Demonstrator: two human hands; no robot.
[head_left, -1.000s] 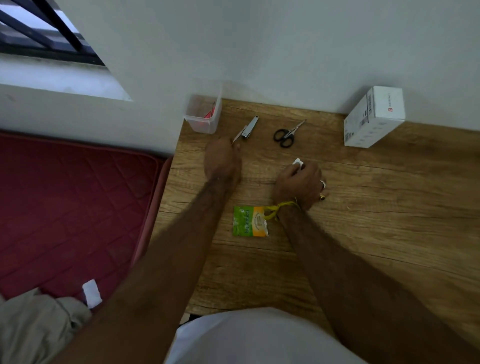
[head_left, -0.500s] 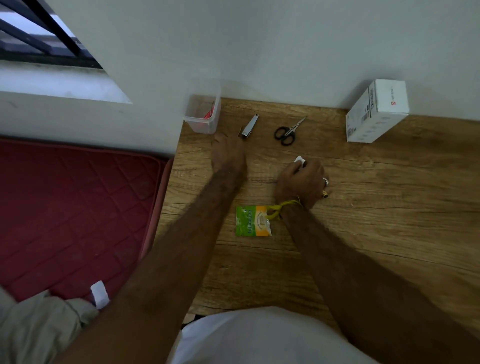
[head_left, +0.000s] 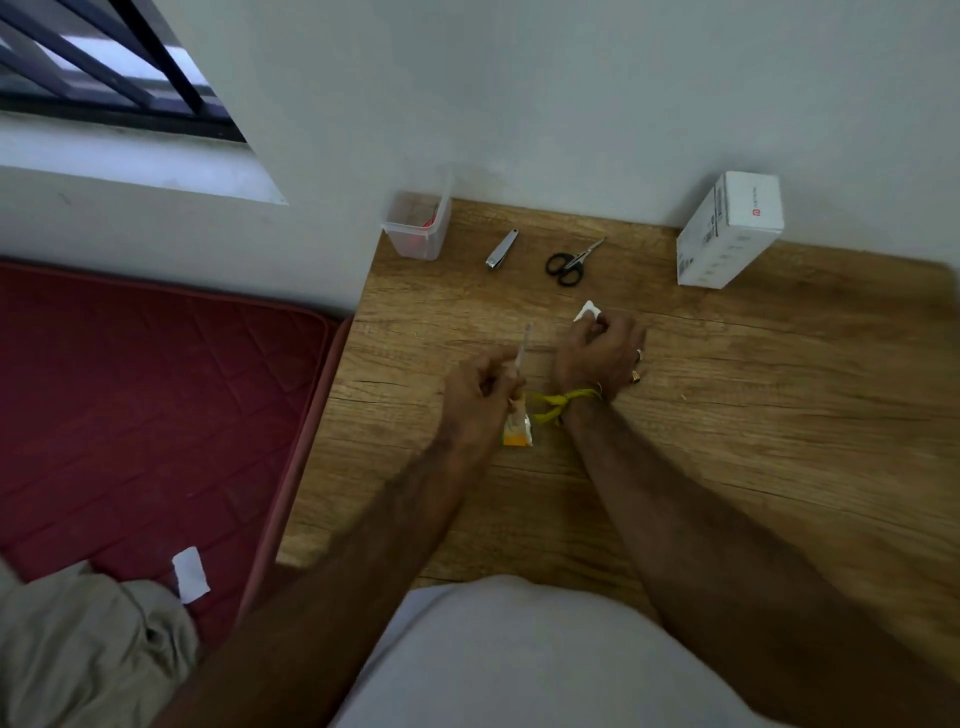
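My left hand (head_left: 480, 392) pinches a thin, pale stick-like tool (head_left: 522, 351) that points up and away over the wooden table (head_left: 727, 441). My right hand (head_left: 602, 353) rests on the table and pinches a small white piece (head_left: 588, 312) at its fingertips; a yellow thread (head_left: 558, 402) is tied round that wrist. A green and orange sachet (head_left: 517, 434) lies on the table, partly hidden under my left hand. Farther back lie a metal nail clipper (head_left: 501, 250) and small black-handled scissors (head_left: 570, 261).
A clear plastic container (head_left: 415, 228) with something red inside stands at the table's back left corner. A white box (head_left: 727, 231) stands at the back right against the wall. A red mattress (head_left: 145, 395) lies left of the table, with beige cloth (head_left: 78, 649) on it.
My left hand reached to the nail clipper area, then drew back toward me holding the thin tool, and now covers part of the sachet. My right hand has stayed in place.
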